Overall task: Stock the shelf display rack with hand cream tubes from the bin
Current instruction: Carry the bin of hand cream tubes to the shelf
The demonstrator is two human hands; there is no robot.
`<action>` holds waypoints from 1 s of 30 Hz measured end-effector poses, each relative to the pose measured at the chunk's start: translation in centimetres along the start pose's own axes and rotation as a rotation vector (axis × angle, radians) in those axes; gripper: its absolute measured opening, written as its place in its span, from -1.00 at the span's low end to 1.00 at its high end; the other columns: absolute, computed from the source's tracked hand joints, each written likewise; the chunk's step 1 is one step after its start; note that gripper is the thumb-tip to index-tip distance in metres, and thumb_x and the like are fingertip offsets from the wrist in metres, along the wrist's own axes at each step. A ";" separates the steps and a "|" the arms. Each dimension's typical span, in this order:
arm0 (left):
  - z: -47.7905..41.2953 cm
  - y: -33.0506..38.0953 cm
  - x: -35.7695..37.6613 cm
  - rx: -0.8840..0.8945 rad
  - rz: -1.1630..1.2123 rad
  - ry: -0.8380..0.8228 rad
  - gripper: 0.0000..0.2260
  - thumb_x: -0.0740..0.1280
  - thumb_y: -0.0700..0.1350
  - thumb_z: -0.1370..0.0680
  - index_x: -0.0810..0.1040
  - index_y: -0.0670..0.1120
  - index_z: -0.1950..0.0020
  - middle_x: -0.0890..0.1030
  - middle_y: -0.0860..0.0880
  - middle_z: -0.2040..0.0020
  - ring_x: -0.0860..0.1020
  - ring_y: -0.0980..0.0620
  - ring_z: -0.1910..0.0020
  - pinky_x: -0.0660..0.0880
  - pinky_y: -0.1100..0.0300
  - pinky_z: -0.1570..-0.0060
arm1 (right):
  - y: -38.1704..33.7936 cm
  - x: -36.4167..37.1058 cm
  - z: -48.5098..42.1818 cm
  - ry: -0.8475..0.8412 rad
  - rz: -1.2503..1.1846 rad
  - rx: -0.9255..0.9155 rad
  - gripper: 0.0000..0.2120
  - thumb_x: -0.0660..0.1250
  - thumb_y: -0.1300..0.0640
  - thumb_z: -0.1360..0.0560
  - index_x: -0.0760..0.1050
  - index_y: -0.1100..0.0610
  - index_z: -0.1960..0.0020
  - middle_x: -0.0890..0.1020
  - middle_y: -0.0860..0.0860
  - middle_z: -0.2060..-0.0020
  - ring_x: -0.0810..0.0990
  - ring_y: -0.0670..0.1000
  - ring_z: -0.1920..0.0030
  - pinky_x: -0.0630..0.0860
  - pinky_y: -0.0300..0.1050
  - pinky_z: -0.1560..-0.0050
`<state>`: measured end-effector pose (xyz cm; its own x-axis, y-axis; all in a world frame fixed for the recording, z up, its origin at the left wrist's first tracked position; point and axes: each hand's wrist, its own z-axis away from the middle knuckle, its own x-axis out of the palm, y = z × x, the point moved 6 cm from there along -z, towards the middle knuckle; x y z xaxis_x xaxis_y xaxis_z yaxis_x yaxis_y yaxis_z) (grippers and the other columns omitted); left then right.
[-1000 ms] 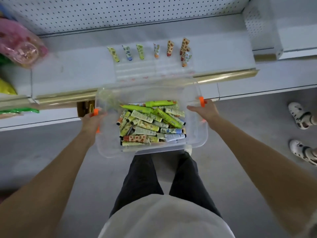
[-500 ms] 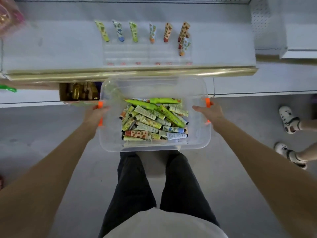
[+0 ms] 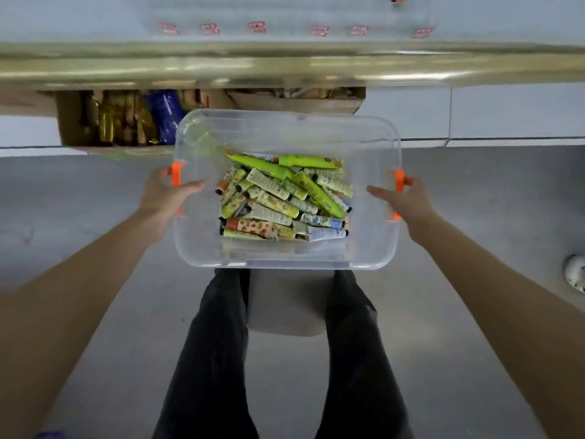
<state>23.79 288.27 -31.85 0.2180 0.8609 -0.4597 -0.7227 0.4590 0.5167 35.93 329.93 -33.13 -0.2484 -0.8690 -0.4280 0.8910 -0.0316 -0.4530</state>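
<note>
Left hand (image 3: 164, 198): thumb laid over the rim and into the bin (image 3: 285, 264), other fingers wrapped round the bin's left side at the orange left latch (image 3: 175, 179); their tips were hidden under the rim. Right hand (image 3: 408, 201): mirrored, with the thumb over the bin's right rim beside the orange right latch (image 3: 399, 182). Both hands clasped the bin and neither held a tube.

Hand cream tubes (image 3: 285, 198): a loose heap inside the bin, lying crosswise.

A grey stool (image 3: 285, 305) sat directly beneath the bin. I could not tell whether the bin rested on it or hung from the hands.

Judgement: the step looked like parking the bin before picking. It would go best with the bin level and both sides lowered together so the heap did not slide. The bin should sit square on the stool before either hand let go.

Around the bin:
- Beyond it: the gold shelf rail (image 3: 285, 68), blurred.
- Beyond the rail: the clear display rack (image 3: 258, 26) with red labels.
- Beyond-left, under the rail: a cardboard box (image 3: 72, 122) of gold and blue packs.
- Nearer than the bin: dark-trousered legs (image 3: 215, 343) on either side of the stool.
- Far right: a white shoe (image 3: 576, 277).

In the way: the rail lay between bin and rack, so any reach would likely have to go up and over it. The box sat close to the bin's far-left corner.
</note>
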 end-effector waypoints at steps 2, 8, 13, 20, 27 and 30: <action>-1.8 -1.6 1.3 -0.001 -0.024 0.003 -0.45 0.52 -0.07 -0.42 0.43 0.01 -0.37 0.45 -0.08 -0.29 0.50 -0.07 -0.19 0.56 -0.11 -0.05 | 1.0 1.0 -2.2 0.009 0.013 0.007 -0.29 0.57 0.03 -0.29 0.32 0.12 -0.33 0.49 0.05 -0.12 0.53 0.07 -0.09 0.46 -0.14 0.31; -6.1 -6.1 4.8 -0.037 -0.025 -0.003 -0.39 0.55 -0.07 -0.38 0.41 -0.01 -0.39 0.47 -0.11 -0.29 0.53 -0.13 -0.17 0.58 -0.11 0.01 | 3.6 3.3 -7.6 0.033 0.026 -0.005 -0.26 0.58 0.06 -0.28 0.28 0.16 -0.33 0.49 0.05 -0.10 0.55 0.09 -0.09 0.56 0.03 0.04; -9.8 -8.1 7.5 -0.057 0.058 0.010 -0.43 0.54 -0.04 -0.39 0.46 0.02 -0.36 0.50 -0.13 -0.30 0.52 -0.16 -0.21 0.59 -0.02 0.13 | 4.3 5.4 -11.9 0.016 0.021 -0.032 -0.27 0.55 0.06 -0.32 0.27 0.18 -0.36 0.47 0.04 -0.09 0.51 0.07 -0.05 0.45 -0.14 0.29; -15.2 -11.1 11.2 -0.022 0.047 0.072 -0.40 0.55 -0.03 -0.38 0.43 0.00 -0.37 0.46 -0.03 -0.18 0.53 -0.11 -0.13 0.52 0.09 0.23 | 7.2 9.1 -17.7 0.028 0.083 -0.039 -0.24 0.58 0.00 -0.26 0.28 0.13 -0.32 0.49 0.03 -0.09 0.53 0.09 -0.05 0.56 0.06 0.04; -19.2 -13.7 15.5 0.041 0.070 0.107 -0.47 0.53 -0.04 -0.40 0.42 -0.04 -0.30 0.48 -0.06 -0.08 0.50 -0.12 -0.15 0.48 -0.01 -0.15 | 10.0 10.7 -22.1 0.113 0.040 -0.065 -0.37 0.55 0.05 -0.32 0.33 0.20 -0.25 0.48 0.04 0.02 0.49 0.06 0.01 0.48 -0.04 0.09; -20.0 -13.7 16.8 0.053 0.105 0.111 -0.54 0.50 -0.07 -0.45 0.46 -0.10 -0.29 0.50 -0.08 -0.01 0.51 -0.10 -0.05 0.46 0.06 -0.04 | 10.3 11.1 -23.1 0.106 -0.024 -0.084 -0.39 0.56 0.05 -0.32 0.38 0.19 -0.25 0.50 0.04 0.04 0.49 0.03 0.08 0.45 -0.11 0.22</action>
<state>24.26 292.06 -61.06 0.0675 0.8765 -0.4766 -0.7015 0.3814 0.6020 33.60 331.41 -60.64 -0.3122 -0.8110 -0.4948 0.8506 -0.0067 -0.5257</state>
